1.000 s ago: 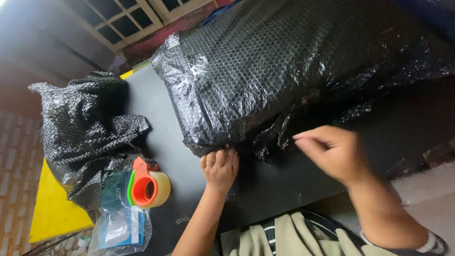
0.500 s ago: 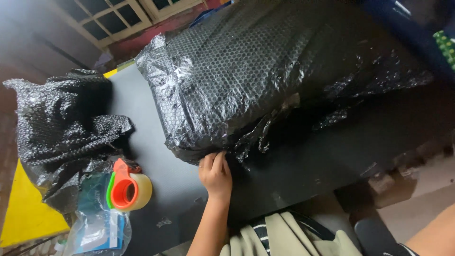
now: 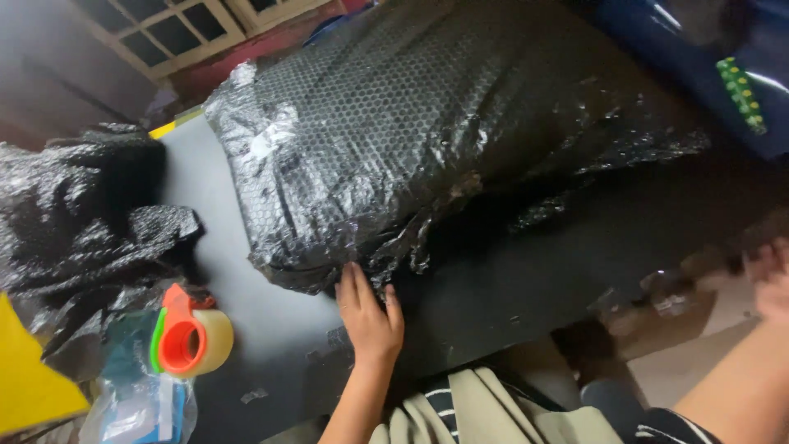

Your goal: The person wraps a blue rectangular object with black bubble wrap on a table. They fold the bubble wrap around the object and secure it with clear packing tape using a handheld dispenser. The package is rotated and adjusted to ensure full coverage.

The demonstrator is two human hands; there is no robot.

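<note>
Left hand point(image 3: 368, 316): flat, fingers spread, pressing the bubble-wrapped bundle point(image 3: 427, 131) on the counter point(image 3: 246, 288).
Right hand point(image 3: 768, 279): blurred, grip unclear.
Tape roll point(image 3: 193, 341): near left hand.

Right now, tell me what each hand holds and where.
The left hand presses flat on the near bottom edge of the black bubble-wrapped bundle, not gripping. The right hand is blurred; its hold cannot be told.
</note>
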